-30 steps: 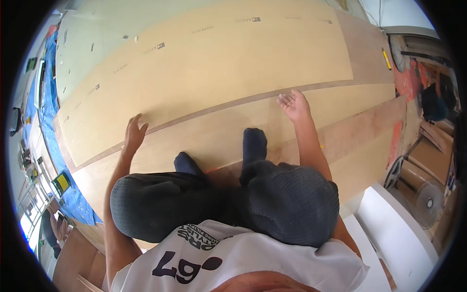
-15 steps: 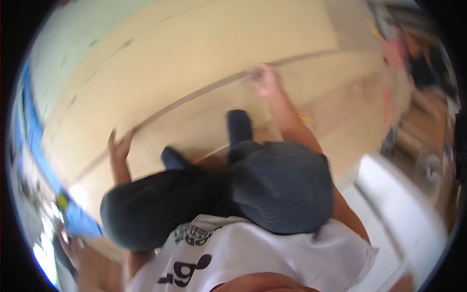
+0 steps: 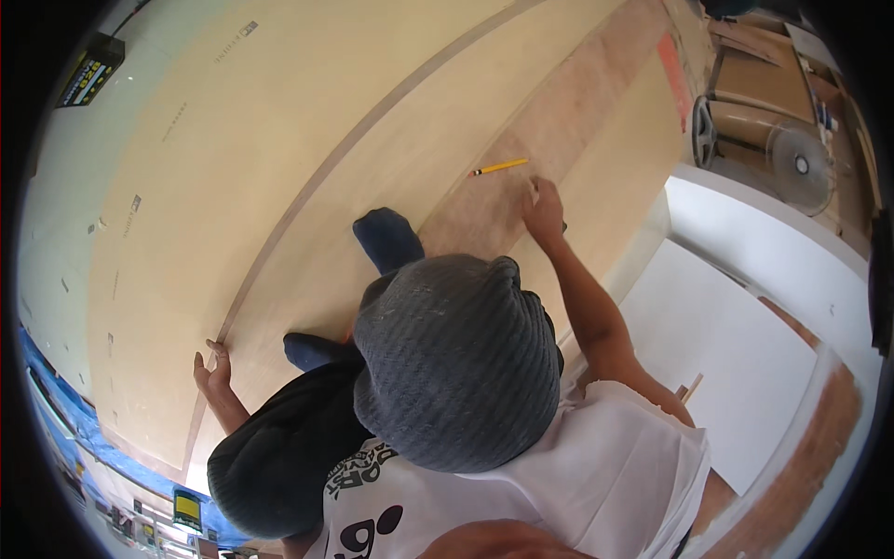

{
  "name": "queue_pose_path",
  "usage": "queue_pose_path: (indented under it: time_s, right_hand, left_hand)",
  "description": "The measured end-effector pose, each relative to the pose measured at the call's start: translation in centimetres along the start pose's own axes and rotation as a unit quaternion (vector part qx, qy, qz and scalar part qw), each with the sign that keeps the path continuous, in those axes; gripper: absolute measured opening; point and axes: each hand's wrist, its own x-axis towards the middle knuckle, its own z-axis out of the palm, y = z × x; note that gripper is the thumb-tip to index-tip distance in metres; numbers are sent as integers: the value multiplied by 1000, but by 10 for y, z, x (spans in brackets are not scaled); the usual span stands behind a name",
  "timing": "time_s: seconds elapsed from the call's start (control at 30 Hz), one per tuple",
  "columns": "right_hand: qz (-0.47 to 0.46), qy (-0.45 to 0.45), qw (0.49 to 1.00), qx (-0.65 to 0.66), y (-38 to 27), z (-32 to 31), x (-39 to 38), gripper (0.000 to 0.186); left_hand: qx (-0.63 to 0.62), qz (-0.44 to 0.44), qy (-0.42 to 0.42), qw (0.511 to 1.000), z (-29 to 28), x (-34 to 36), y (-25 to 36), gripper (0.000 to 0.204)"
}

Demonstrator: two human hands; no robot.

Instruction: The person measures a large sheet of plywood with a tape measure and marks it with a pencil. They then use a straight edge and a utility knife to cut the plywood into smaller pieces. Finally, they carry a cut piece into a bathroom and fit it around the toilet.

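A long, thin brown strip (image 3: 317, 177) lies on a broad pale wooden board (image 3: 233, 233). At its near left end, my left hand (image 3: 215, 377) rests with fingers apart, touching it. My right hand (image 3: 543, 210) hovers over or rests on a reddish-brown wood band at the right; I cannot tell which. Its fingers are partly bent and apart, with nothing visible in them. Just beyond its fingertips lies a yellow pencil (image 3: 500, 167), not touched. A small dark thing shows at the wrist's right edge, too small to name.
My knees and dark-socked feet (image 3: 389, 240) are on the board. A black box (image 3: 91, 70) stands far left; a yellow-labelled can (image 3: 186, 510) stands near left beside blue sheeting (image 3: 70, 401). To the right are a white panel structure (image 3: 726, 345) and a fan (image 3: 801, 165).
My right hand has left the strip and moved right, close to the pencil. My left hand stays at the strip's left end. The view has turned, and the strip now runs more steeply.
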Motion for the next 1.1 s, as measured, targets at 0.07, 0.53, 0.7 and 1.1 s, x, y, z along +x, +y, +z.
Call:
queue_pose_path:
  time_s: [0.07, 0.53, 0.7, 1.1]
  right_hand:
    - [25, -25, 999, 6, -1, 8, -19, 24]
    - [-212, -52, 960, 174, -128, 59, 74, 19]
    - [-297, -81, 943, 127, -152, 80, 124, 25]
    - [183, -207, 799, 534, -113, 158, 202, 28]
  left_hand:
    - [4, 7, 17, 1000, 7, 13, 4, 58]
    - [134, 167, -21, 977, -30, 55, -15, 23]
    - [217, 191, -117, 950, -42, 68, -18, 23]
    - [242, 255, -129, 927, -24, 14, -56, 32]
